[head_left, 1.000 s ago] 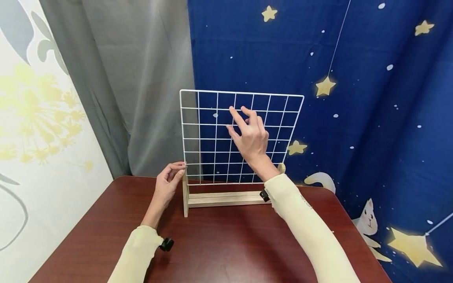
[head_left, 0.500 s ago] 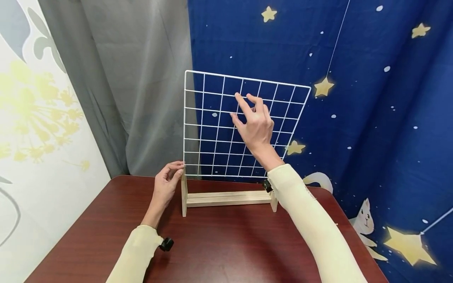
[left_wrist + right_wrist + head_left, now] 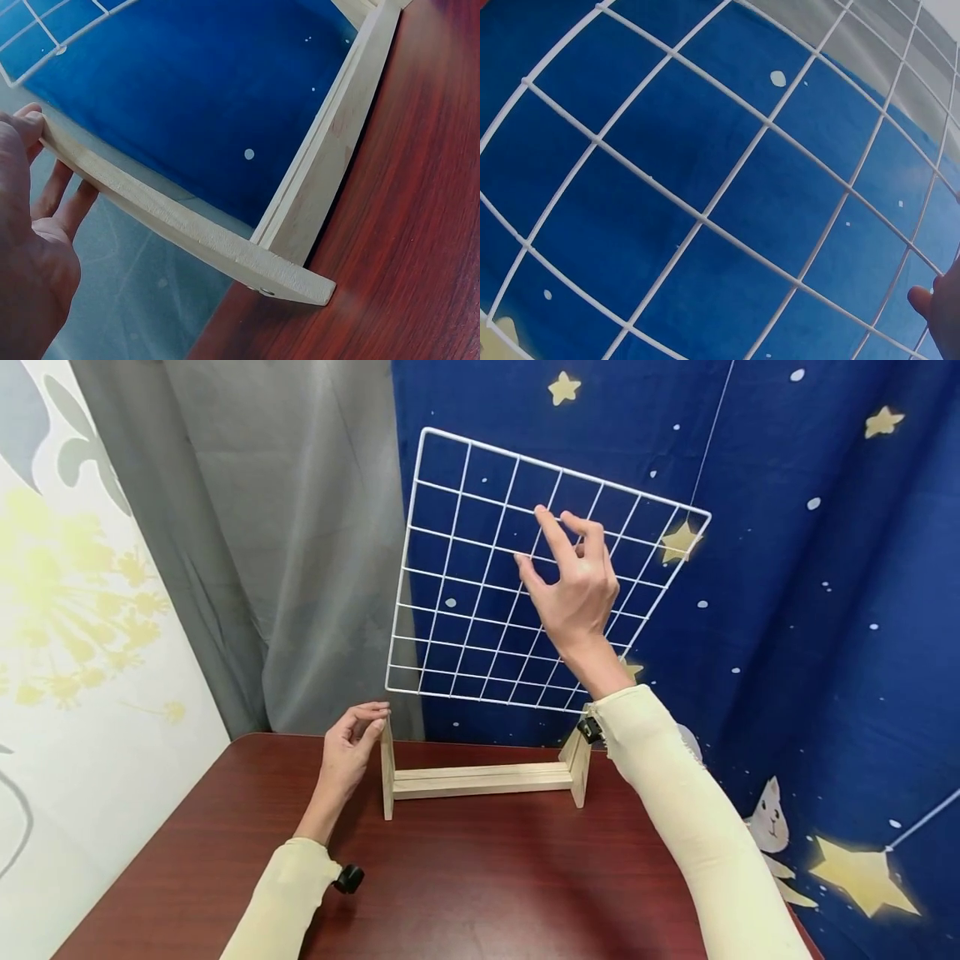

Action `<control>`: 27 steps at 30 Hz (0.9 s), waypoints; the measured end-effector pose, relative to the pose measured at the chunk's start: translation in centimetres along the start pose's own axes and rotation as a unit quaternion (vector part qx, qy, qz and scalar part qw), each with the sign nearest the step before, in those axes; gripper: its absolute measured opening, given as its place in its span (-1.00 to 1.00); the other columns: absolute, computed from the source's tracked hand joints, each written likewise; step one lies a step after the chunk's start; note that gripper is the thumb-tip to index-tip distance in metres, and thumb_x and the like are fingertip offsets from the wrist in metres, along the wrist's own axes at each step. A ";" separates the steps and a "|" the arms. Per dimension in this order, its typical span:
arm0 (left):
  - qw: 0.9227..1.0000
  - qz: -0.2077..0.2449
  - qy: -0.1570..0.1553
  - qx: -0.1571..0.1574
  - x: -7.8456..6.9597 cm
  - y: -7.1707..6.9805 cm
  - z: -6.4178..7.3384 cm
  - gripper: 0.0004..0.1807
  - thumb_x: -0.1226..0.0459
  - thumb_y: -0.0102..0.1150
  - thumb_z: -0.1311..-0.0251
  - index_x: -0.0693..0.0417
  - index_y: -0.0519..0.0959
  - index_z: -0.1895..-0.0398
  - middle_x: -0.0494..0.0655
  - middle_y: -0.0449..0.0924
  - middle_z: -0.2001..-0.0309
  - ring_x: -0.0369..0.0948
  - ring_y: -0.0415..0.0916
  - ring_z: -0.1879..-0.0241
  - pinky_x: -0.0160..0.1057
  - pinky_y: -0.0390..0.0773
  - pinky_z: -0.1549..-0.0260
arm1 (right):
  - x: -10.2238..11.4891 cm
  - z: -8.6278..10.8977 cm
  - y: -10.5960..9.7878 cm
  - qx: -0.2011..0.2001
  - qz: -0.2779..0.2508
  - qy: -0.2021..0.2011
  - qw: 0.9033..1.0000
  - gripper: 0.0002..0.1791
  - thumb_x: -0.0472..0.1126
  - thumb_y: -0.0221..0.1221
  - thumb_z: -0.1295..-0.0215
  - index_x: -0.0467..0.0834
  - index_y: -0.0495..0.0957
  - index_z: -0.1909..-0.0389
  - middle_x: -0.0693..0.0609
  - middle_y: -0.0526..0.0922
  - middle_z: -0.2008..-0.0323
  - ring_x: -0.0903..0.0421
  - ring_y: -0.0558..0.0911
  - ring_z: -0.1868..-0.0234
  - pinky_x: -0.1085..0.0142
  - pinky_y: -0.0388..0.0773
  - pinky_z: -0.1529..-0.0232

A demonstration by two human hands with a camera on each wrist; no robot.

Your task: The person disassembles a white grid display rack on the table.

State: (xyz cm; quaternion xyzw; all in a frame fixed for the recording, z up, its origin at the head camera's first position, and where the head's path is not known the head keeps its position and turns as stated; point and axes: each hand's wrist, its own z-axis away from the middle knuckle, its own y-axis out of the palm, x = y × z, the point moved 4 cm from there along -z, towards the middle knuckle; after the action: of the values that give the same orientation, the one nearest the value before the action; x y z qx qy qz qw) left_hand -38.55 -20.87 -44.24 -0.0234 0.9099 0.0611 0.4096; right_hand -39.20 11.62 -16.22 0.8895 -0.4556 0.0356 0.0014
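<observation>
My right hand [image 3: 577, 585] holds a white wire grid panel [image 3: 465, 583] by its wires, right of the panel's middle. The panel hangs tilted above a light wooden stand [image 3: 483, 782], its left side raised clear of the stand and its lower right corner overlapping the right upright [image 3: 576, 768] in the head view. My left hand [image 3: 351, 747] pinches the top of the stand's left upright [image 3: 180, 214] between thumb and fingers. In the right wrist view the wires fill the picture, with a bit of the right hand [image 3: 941, 307] at the edge.
The stand rests on a dark red wooden table [image 3: 465, 877] near its back edge. Behind hang a grey curtain [image 3: 322, 568] and a blue curtain [image 3: 780, 610] with stars. A white patterned curtain [image 3: 97, 693] is at the left.
The right hand has lifted the grid panel up and to the right out of the stand, tilting it clockwise. The left hand has stayed at the left upright.
</observation>
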 end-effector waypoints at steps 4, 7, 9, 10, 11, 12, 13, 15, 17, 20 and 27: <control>1.000 -0.010 0.002 0.010 -0.3 -0.3 -0.1 -0.81 0.52 0.21 -0.42 0.54 0.58 0.01 0.34 0.64 -0.16 -0.34 0.67 -0.19 -0.49 0.58 -0.23 | 0.4 -0.6 -0.6 -0.010 -0.009 -0.005 1.000 -0.46 0.16 0.39 -0.35 0.24 0.64 -0.33 -0.07 0.64 -0.21 -0.08 0.67 0.21 0.07 0.67 0.24; 1.000 -0.019 0.004 0.018 -0.4 -0.4 -0.1 -0.81 0.51 0.22 -0.42 0.53 0.58 0.01 0.42 0.60 -0.17 -0.35 0.67 -0.19 -0.50 0.59 -0.21 | 0.5 -1.0 -1.2 -0.020 -0.011 -0.014 1.000 -0.48 0.16 0.38 -0.36 0.24 0.64 -0.33 -0.07 0.64 -0.21 -0.09 0.69 0.19 0.06 0.70 0.20; 1.000 -0.022 0.004 0.021 -0.4 -0.5 0.0 -0.81 0.51 0.22 -0.42 0.52 0.58 0.00 0.44 0.59 -0.17 -0.35 0.67 -0.20 -0.50 0.59 -0.21 | 0.5 -1.3 -1.8 -0.026 -0.008 -0.025 0.999 -0.49 0.15 0.38 -0.37 0.23 0.65 -0.32 -0.07 0.63 -0.21 -0.10 0.69 0.19 0.05 0.71 0.20; 0.999 -0.022 0.005 0.023 -0.4 -0.5 0.0 -0.81 0.52 0.21 -0.42 0.52 0.58 0.00 0.44 0.59 -0.17 -0.34 0.67 -0.20 -0.50 0.59 -0.20 | 0.5 -1.4 -2.1 -0.028 -0.006 -0.032 0.999 -0.49 0.15 0.37 -0.38 0.22 0.65 -0.32 -0.08 0.63 -0.21 -0.10 0.69 0.19 0.05 0.71 0.20; 0.999 -0.022 0.005 0.023 -0.4 -0.5 0.1 -0.81 0.52 0.21 -0.42 0.52 0.58 0.00 0.42 0.60 -0.17 -0.34 0.66 -0.21 -0.50 0.60 -0.20 | 0.4 -1.6 -2.4 -0.029 -0.003 -0.040 0.999 -0.49 0.15 0.36 -0.38 0.22 0.65 -0.33 -0.08 0.63 -0.21 -0.10 0.69 0.19 0.04 0.71 0.21; 0.999 -0.021 0.006 0.024 -0.3 -0.5 0.1 -0.82 0.52 0.21 -0.42 0.51 0.59 0.00 0.40 0.60 -0.17 -0.33 0.66 -0.21 -0.49 0.60 -0.19 | 0.3 -1.6 -2.7 -0.032 0.000 -0.045 0.998 -0.50 0.15 0.36 -0.39 0.22 0.65 -0.32 -0.07 0.63 -0.21 -0.10 0.68 0.20 0.03 0.71 0.22; 1.000 -0.020 0.007 0.024 -0.3 -0.5 0.1 -0.82 0.52 0.21 -0.42 0.51 0.59 0.00 0.38 0.61 -0.17 -0.32 0.66 -0.21 -0.49 0.60 -0.20 | 0.2 -1.7 -3.0 -0.033 0.002 -0.051 0.998 -0.50 0.15 0.36 -0.39 0.21 0.65 -0.32 -0.08 0.64 -0.22 -0.11 0.68 0.20 0.02 0.70 0.24; 1.000 -0.016 0.010 0.025 -0.3 -0.5 0.1 -0.82 0.53 0.20 -0.42 0.52 0.59 0.00 0.35 0.61 -0.17 -0.31 0.66 -0.22 -0.48 0.61 -0.20 | -0.1 -1.7 -3.6 -0.036 0.007 -0.058 0.998 -0.51 0.14 0.36 -0.39 0.21 0.66 -0.31 -0.08 0.64 -0.21 -0.11 0.68 0.21 0.00 0.70 0.24; 0.999 -0.018 0.012 0.026 -0.4 -0.5 0.1 -0.83 0.52 0.20 -0.43 0.51 0.59 0.01 0.35 0.62 -0.16 -0.31 0.66 -0.22 -0.49 0.61 -0.18 | -0.6 -1.7 -4.1 -0.038 0.012 -0.058 0.998 -0.51 0.14 0.37 -0.38 0.21 0.66 -0.30 -0.08 0.65 -0.21 -0.12 0.69 0.20 -0.02 0.70 0.23; 0.999 -0.032 0.019 0.033 -0.6 -0.5 0.0 -0.83 0.51 0.20 -0.43 0.49 0.60 0.00 0.37 0.61 -0.16 -0.33 0.65 -0.22 -0.50 0.61 -0.16 | -1.6 -1.4 -4.8 -0.032 0.020 -0.054 0.998 -0.50 0.15 0.37 -0.37 0.23 0.65 -0.31 -0.10 0.65 -0.20 -0.14 0.71 0.15 -0.02 0.72 0.20; 0.998 -0.046 0.016 0.045 -0.8 -0.9 -0.3 -0.83 0.50 0.21 -0.44 0.45 0.61 -0.01 0.41 0.60 -0.16 -0.33 0.64 -0.23 -0.50 0.63 -0.14 | -4.2 -0.1 -6.3 -0.011 0.044 -0.037 0.998 -0.47 0.15 0.38 -0.34 0.27 0.63 -0.33 -0.13 0.67 -0.20 -0.16 0.71 0.17 -0.06 0.70 0.23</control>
State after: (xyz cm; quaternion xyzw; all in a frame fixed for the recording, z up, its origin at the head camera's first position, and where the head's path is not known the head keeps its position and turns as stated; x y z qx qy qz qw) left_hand -38.13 -21.76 -43.53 -0.0479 0.9161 0.0007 0.3981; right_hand -36.50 18.69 -16.23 0.8691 -0.4947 -0.0024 -0.0072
